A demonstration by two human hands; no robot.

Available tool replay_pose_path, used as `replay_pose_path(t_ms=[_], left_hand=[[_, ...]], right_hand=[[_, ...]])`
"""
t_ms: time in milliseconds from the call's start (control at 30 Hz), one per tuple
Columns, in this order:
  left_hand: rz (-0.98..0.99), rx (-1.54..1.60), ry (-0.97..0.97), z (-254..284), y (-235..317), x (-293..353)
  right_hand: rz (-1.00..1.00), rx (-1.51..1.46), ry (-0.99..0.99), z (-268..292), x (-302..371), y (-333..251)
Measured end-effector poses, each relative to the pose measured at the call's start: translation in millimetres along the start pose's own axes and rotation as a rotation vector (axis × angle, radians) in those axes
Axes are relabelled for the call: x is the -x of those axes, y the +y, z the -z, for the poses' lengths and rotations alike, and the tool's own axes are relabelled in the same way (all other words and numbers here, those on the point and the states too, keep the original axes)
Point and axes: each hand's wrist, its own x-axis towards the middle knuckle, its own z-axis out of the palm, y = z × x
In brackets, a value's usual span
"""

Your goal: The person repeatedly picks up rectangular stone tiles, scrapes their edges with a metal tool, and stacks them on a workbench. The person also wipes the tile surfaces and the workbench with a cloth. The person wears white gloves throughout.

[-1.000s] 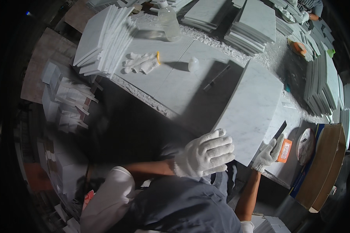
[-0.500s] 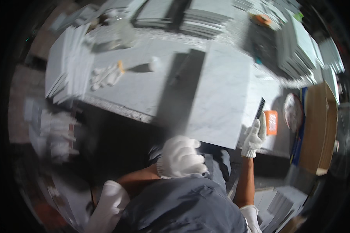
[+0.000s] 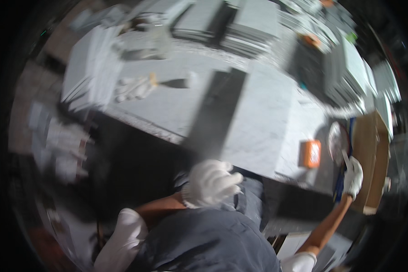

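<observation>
My left hand (image 3: pixel 213 183), in a white knitted glove, rests over my lap in front of the dark grey clothing. Its fingers are loosely bent and apart, and I see nothing in them. At the right, my gloved right hand (image 3: pixel 352 179) reaches to the cardboard box (image 3: pixel 371 158), close to a round, pale-topped container (image 3: pixel 337 141). One pale tip points toward that container. Blur hides whether this hand holds anything. An orange block-shaped packet (image 3: pixel 311 153) lies on the table left of it. A large white marbled slab (image 3: pixel 260 115) lies in front of me.
Stacked white slabs stand at the left (image 3: pixel 91 65), back (image 3: pixel 249 27) and right (image 3: pixel 347 75) of the table. A spare white glove (image 3: pixel 136 87) with a yellow cuff lies at the left, beside a small white object (image 3: pixel 191 79). A dark strip (image 3: pixel 217 104) borders the slab.
My right hand has moved right, from beside the orange packet to the cardboard box. The dark narrow strip it held is no longer visible. My left hand stays over my lap.
</observation>
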Motion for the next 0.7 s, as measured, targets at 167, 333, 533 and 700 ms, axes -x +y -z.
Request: replay_pose_path(t_ms=[167,333,533,700], left_hand=[[0.135,-0.026,0.020,16.2,1.6,9.2],[0.323,-0.189,0.019,50.1,-8.5,27.5],[0.499,-0.361,0.174,70.5,-15.4,40.8],[0.790,0.065,-0.116,72.7,-11.6,41.8]], right_hand=[[-0.092,-0.164,-0.003,-29.8,-31.8,3.0],[-0.292,-0.023,0.093,29.3,-0.1,-62.3],[0.729,-0.426,0.419,12.4,1.2,-185.9],[0.796,-0.536,0.061,-41.2,29.9,-315.5]])
